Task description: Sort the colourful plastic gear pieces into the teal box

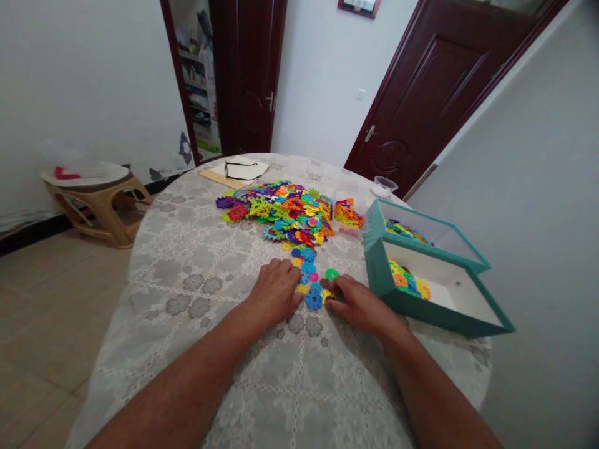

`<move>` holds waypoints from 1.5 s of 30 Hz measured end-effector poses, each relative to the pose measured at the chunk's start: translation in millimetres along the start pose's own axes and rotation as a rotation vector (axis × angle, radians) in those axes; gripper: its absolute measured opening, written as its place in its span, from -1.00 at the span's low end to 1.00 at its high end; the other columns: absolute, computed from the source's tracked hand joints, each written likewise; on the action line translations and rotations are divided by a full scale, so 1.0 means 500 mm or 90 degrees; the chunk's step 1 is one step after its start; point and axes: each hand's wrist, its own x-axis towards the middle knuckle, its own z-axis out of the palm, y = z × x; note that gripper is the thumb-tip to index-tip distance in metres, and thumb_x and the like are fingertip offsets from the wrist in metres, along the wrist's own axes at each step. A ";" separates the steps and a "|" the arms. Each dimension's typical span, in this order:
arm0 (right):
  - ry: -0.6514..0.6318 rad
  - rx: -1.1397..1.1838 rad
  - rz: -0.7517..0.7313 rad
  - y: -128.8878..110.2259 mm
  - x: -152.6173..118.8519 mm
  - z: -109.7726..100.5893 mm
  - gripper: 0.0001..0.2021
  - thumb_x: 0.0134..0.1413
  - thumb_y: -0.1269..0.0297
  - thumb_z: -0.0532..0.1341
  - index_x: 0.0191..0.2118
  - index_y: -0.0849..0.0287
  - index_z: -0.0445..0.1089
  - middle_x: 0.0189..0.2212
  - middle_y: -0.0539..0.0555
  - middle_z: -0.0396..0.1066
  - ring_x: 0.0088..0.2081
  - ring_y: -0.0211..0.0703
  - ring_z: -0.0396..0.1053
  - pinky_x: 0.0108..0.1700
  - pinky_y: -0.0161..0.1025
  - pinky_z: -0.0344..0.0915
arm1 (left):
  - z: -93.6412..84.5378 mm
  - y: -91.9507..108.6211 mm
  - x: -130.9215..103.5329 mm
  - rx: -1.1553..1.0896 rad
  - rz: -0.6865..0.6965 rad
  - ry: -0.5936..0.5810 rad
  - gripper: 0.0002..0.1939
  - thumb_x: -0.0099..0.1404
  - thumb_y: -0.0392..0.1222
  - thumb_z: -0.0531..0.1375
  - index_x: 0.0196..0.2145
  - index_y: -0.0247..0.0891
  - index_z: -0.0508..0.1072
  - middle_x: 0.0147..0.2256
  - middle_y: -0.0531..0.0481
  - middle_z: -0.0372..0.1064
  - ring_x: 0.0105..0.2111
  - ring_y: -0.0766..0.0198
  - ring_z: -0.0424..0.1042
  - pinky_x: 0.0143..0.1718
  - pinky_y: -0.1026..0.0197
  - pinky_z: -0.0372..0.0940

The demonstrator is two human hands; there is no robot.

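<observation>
Bracketing the discs (314, 299) on the near half of the cloth (299, 386), your two hands work in front of you. Your left hand (276, 287) lies along their left side, fingers curled, probably to stop them sliding; whether it grips any, you can't tell from here. Your right hand (350, 299) has thumb and forefinger at a yellow disc (326, 297), bent around its edge, likely to handle it by the rim; whether they pinch it is unclear.

The discs look flat and bright, with notched edges: a large blue one nearest you, then more blue, yellow, pink and green running away in a loose strip.

To your right, the near box (449, 322) holds more pieces, seemingly placed within easy reach. Beyond the strip spreads the heap (290, 212), with a clear tub (358, 202) of orange pieces beside it, the far box (456, 234) further right, and glasses (227, 169) on paper (218, 176) behind.
</observation>
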 end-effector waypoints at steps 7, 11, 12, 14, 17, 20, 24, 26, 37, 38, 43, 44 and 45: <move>-0.025 0.087 0.003 -0.001 0.002 0.008 -0.82 0.16 0.38 0.23 -0.10 0.12 0.37 -0.33 -0.03 0.42 -0.29 -0.18 0.36 -0.26 -0.29 0.19 | 0.001 0.007 -0.004 0.002 0.006 -0.005 -0.75 0.36 -0.09 0.25 -0.04 -0.20 0.47 0.03 -0.20 0.39 0.05 -0.08 0.29 0.05 -0.09 0.25; -0.013 0.046 0.011 -0.001 0.000 0.007 -0.77 0.18 0.34 0.26 -0.03 0.15 0.41 -0.20 0.07 0.47 -0.21 -0.14 0.40 -0.17 -0.25 0.24 | 0.001 0.006 -0.004 0.001 -0.001 -0.008 -0.73 0.36 -0.08 0.26 -0.03 -0.17 0.45 0.04 -0.19 0.38 0.07 -0.07 0.28 0.06 -0.07 0.24; -0.004 0.014 0.010 -0.002 -0.001 0.005 -0.82 0.17 0.33 0.27 -0.10 0.16 0.42 -0.16 0.11 0.47 -0.17 -0.11 0.40 -0.14 -0.23 0.24 | 0.001 0.005 -0.004 0.001 0.000 -0.008 -0.73 0.35 -0.07 0.26 -0.03 -0.17 0.45 0.04 -0.19 0.38 0.06 -0.07 0.28 0.06 -0.07 0.24; -0.002 -0.031 0.011 -0.004 -0.005 0.002 -0.88 0.18 0.31 0.28 -0.17 0.17 0.41 -0.14 0.14 0.46 -0.15 -0.08 0.40 -0.13 -0.22 0.23 | 0.001 0.004 -0.005 0.005 0.004 -0.005 -0.72 0.35 -0.07 0.26 -0.03 -0.18 0.45 0.03 -0.20 0.38 0.06 -0.07 0.29 0.07 -0.08 0.25; -0.008 -0.041 0.016 -0.009 -0.009 0.001 -0.86 0.16 0.31 0.29 -0.16 0.15 0.39 -0.16 0.12 0.45 -0.17 -0.09 0.39 -0.17 -0.23 0.22 | 0.000 0.006 -0.007 0.010 0.011 0.002 -0.74 0.35 -0.07 0.26 -0.05 -0.19 0.46 0.03 -0.20 0.37 0.06 -0.07 0.29 0.08 -0.08 0.25; -0.001 -0.017 0.013 -0.012 -0.011 0.002 -0.85 0.12 0.34 0.29 -0.20 0.13 0.33 -0.21 0.08 0.44 -0.21 -0.11 0.36 -0.22 -0.25 0.18 | -0.002 0.009 -0.009 0.006 0.012 -0.003 -0.78 0.36 -0.08 0.24 -0.08 -0.20 0.47 0.02 -0.20 0.37 0.06 -0.07 0.29 0.09 -0.09 0.24; -0.007 0.066 -0.004 -0.007 -0.005 0.003 -0.89 0.14 0.38 0.24 -0.22 0.11 0.31 -0.36 -0.04 0.39 -0.32 -0.18 0.31 -0.32 -0.29 0.11 | -0.012 0.004 -0.010 -0.002 0.018 -0.017 -0.76 0.35 -0.15 0.21 -0.05 -0.21 0.47 0.03 -0.21 0.37 0.05 -0.06 0.30 0.09 -0.08 0.26; 0.011 0.109 -0.003 -0.003 0.000 0.002 -0.87 0.17 0.36 0.23 -0.14 0.11 0.38 -0.40 -0.07 0.37 -0.35 -0.20 0.30 -0.34 -0.29 0.11 | -0.023 -0.003 -0.011 -0.014 0.029 -0.020 -0.71 0.33 -0.22 0.18 0.00 -0.21 0.46 0.04 -0.20 0.37 0.07 -0.03 0.30 0.12 -0.03 0.25; -0.029 0.075 -0.074 -0.049 -0.002 0.026 -0.73 0.19 0.34 0.29 0.02 0.08 0.47 -0.12 0.07 0.51 -0.11 -0.09 0.42 -0.07 -0.23 0.24 | -0.045 -0.029 -0.012 -0.005 -0.006 -0.068 -0.70 0.29 -0.35 0.10 -0.07 -0.20 0.51 -0.09 -0.17 0.43 -0.04 0.02 0.37 0.06 0.03 0.24; -0.026 0.059 -0.067 -0.052 -0.003 0.026 -0.77 0.18 0.34 0.31 -0.03 0.09 0.47 -0.13 0.07 0.51 -0.12 -0.09 0.41 -0.09 -0.23 0.24 | -0.042 -0.030 -0.011 -0.015 -0.008 -0.070 -0.71 0.29 -0.35 0.10 -0.10 -0.19 0.51 -0.10 -0.15 0.43 -0.04 0.04 0.38 0.05 0.05 0.25; -0.016 0.054 -0.059 -0.057 -0.003 0.027 -0.88 0.16 0.31 0.33 -0.20 0.11 0.40 -0.24 0.02 0.48 -0.22 -0.12 0.39 -0.22 -0.27 0.19 | -0.036 -0.035 -0.011 -0.061 -0.019 -0.069 -0.72 0.27 -0.37 0.11 -0.13 -0.17 0.51 -0.12 -0.11 0.43 -0.06 0.09 0.40 0.00 0.12 0.26; -0.015 0.064 -0.066 -0.057 -0.003 0.030 -0.88 0.17 0.31 0.32 -0.17 0.10 0.41 -0.23 0.01 0.49 -0.21 -0.12 0.40 -0.20 -0.27 0.21 | -0.036 -0.036 -0.012 -0.063 -0.016 -0.064 -0.72 0.28 -0.36 0.11 -0.11 -0.17 0.50 -0.12 -0.11 0.43 -0.06 0.09 0.41 0.00 0.12 0.27; -0.012 0.073 -0.071 -0.057 -0.002 0.033 -0.85 0.18 0.32 0.30 -0.12 0.09 0.43 -0.21 0.02 0.51 -0.18 -0.11 0.42 -0.16 -0.26 0.23 | -0.036 -0.037 -0.011 -0.062 -0.010 -0.061 -0.72 0.29 -0.34 0.12 -0.09 -0.16 0.50 -0.11 -0.11 0.43 -0.05 0.09 0.41 0.01 0.11 0.27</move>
